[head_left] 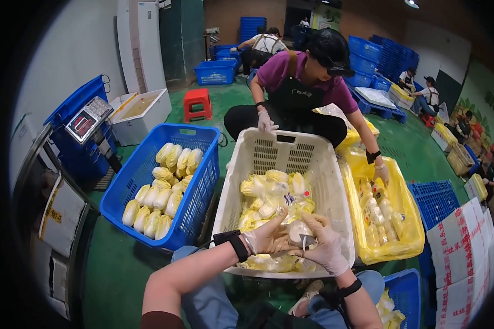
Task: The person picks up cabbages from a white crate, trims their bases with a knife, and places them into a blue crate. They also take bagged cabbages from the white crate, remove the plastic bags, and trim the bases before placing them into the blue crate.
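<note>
My left hand [264, 237], in a thin translucent glove, is closed around a small napa cabbage [297, 230], its pale cut base turned up. My right hand [328, 244], gloved too, grips a small knife [308, 239] with its metal blade against that base; the handle is hidden in the fingers. Both hands are over the near end of a white slatted crate [336, 183]. Inside it lie more yellow-green napa cabbages [252, 186] and some clear plastic wrapping with printing.
At left, a blue crate [195, 216] holds rows of trimmed cabbages. On the right stands a yellow-lined crate [409, 244] of bagged cabbages, where a co-worker [296, 88] opposite reaches in. A scale [88, 118], a red stool [197, 104] and white printed boxes [461, 252] are around.
</note>
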